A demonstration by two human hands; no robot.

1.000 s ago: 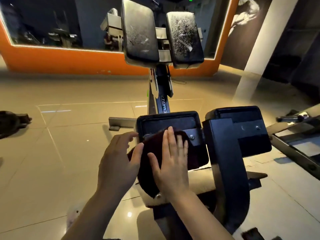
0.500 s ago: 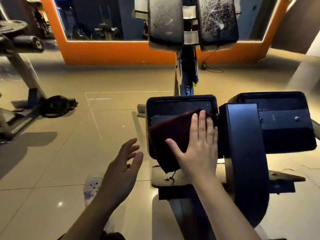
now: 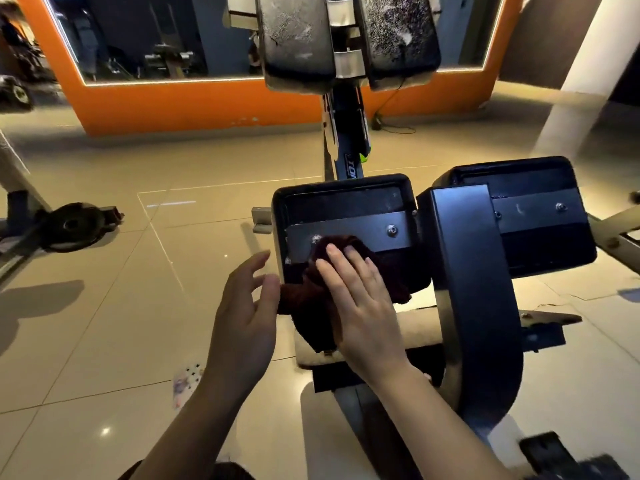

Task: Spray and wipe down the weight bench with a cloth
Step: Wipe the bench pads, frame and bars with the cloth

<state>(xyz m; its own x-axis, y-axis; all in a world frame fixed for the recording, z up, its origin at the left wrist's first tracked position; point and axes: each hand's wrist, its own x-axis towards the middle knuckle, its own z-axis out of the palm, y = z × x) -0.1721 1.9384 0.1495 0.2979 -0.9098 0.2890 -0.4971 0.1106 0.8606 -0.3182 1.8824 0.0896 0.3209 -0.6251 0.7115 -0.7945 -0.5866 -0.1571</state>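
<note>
- Weight bench (image 3: 478, 258): black machine standing on the tiled floor (image 3: 145, 258); its near-left pad (image 3: 346, 202) shows a back with a metal bracket (image 3: 363, 230) bolted across.
- Cloth (image 3: 311, 299): dark maroon, bunched against the lower left part of that pad's back, below the bracket.
- Right hand (image 3: 360, 306): flat, fingers straight and together, pressing the cloth onto the pad.
- Left hand (image 3: 242, 320): fingers loosely spread, holding nothing, thumb tip at the cloth's left edge beside the pad's left edge.

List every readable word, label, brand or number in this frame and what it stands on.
"TO": white letters on the machine's dark upright post, cut off by the left pad in front; the rest is hidden.
Nothing else is readable: no print shows on the cloth or the cracked upper pads.
</note>
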